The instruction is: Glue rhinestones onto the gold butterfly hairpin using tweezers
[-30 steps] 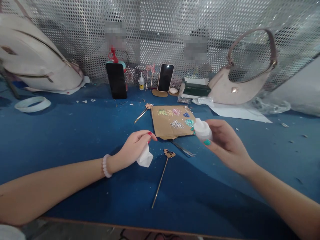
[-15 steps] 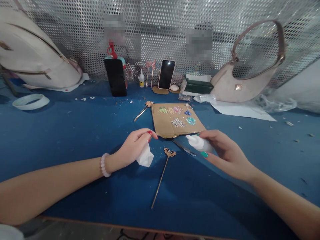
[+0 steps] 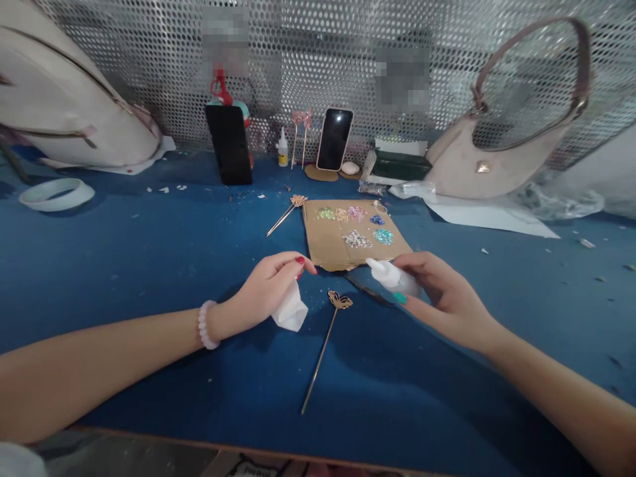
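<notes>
The butterfly-topped hairpin (image 3: 320, 354) lies on the blue table (image 3: 163, 258), its shaft running toward seven o'clock, its tip short of the near edge. At its two o'clock, the right hand (image 3: 442, 301) grips a white bottle (image 3: 396, 277), nozzle toward ten o'clock. At its ten o'clock, the left hand (image 3: 263, 291) pinches a white tissue (image 3: 291, 310). Open tabletop flanks the shaft; the cardboard (image 3: 325, 242) bearing sequin piles sits at twelve to one o'clock.

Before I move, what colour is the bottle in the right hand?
White, nozzle included; the bottle shows best in the head view.
</notes>
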The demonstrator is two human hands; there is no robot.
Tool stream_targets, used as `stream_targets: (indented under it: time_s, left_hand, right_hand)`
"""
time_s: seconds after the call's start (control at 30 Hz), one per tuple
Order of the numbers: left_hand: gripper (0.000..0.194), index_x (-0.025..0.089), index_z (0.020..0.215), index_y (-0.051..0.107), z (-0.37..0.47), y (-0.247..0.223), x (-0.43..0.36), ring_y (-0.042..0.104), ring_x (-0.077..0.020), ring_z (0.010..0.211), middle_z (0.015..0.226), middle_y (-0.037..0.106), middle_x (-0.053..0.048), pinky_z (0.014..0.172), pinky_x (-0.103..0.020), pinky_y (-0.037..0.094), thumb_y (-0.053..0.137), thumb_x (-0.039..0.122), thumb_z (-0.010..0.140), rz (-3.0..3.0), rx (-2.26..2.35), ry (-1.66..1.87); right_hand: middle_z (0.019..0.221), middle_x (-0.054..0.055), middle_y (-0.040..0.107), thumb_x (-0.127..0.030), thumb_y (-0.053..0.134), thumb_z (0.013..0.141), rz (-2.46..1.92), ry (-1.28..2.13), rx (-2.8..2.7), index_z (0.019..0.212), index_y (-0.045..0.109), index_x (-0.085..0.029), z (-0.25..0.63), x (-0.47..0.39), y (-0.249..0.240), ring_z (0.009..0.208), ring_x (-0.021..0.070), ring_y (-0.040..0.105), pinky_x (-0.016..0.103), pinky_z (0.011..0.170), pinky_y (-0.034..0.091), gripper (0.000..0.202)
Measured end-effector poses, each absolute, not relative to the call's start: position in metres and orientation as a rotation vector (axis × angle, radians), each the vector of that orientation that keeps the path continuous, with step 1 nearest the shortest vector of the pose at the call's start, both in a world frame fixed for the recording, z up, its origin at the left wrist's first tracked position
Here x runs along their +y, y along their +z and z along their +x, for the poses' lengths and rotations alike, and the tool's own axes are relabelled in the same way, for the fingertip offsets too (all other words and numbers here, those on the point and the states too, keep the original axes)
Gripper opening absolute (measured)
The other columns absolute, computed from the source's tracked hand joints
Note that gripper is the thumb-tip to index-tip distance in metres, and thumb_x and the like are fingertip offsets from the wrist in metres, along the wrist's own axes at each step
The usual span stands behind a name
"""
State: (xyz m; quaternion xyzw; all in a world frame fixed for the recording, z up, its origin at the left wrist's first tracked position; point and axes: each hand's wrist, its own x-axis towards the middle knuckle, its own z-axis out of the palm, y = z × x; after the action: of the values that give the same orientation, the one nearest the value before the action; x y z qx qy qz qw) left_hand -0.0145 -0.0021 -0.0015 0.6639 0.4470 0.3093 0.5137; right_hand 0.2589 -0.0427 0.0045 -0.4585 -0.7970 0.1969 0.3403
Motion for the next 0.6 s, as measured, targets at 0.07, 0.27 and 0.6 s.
stream_targets:
  time_s: [0.07, 0.27, 0.6]
  left_hand:
    - [0.028, 0.015, 0.082, 0.062, -0.0142, -0.0016, -0.0017, 0.033, -0.0070, 0.046, 0.059, 0.038, 0.004, 0.041, -0.018, 0.026, 0.037, 0.025, 0.089, 1.598, 1.069, 0.745]
    - [0.029, 0.015, 0.082, 0.063, -0.0140, -0.0024, -0.0001, 0.032, -0.0074, 0.046, 0.058, 0.039, 0.004, 0.042, -0.019, 0.024, 0.037, 0.025, 0.090, 1.611, 1.065, 0.743]
    - [0.029, 0.015, 0.084, 0.063, -0.0153, -0.0007, -0.0017, 0.031, -0.0082, 0.045, 0.056, 0.037, 0.004, 0.042, -0.020, 0.024, 0.036, 0.024, 0.090, 1.620, 1.051, 0.719]
  right_hand:
    - [0.096, 0.003, 0.063, -0.020, 0.057, 0.079, -1.185, 0.515, -2.090, 0.108, 0.051, -0.028, 0.2596, -0.0435, 0.0029, 0.083, 0.0198, 0.060, 0.032, 0.070, 0.049, 0.031]
    - [0.097, 0.003, 0.059, -0.015, 0.055, 0.076, -1.153, 0.535, -2.158, 0.108, 0.049, -0.029, 0.2584, -0.0453, 0.0031, 0.084, 0.0190, 0.059, 0.030, 0.071, 0.048, 0.035]
    - [0.092, 0.003, 0.059, -0.011, 0.051, 0.070, -1.068, 0.635, -2.307, 0.105, 0.047, -0.028, 0.2598, -0.0515, 0.0092, 0.077, 0.0175, 0.060, 0.027, 0.062, 0.047, 0.039]
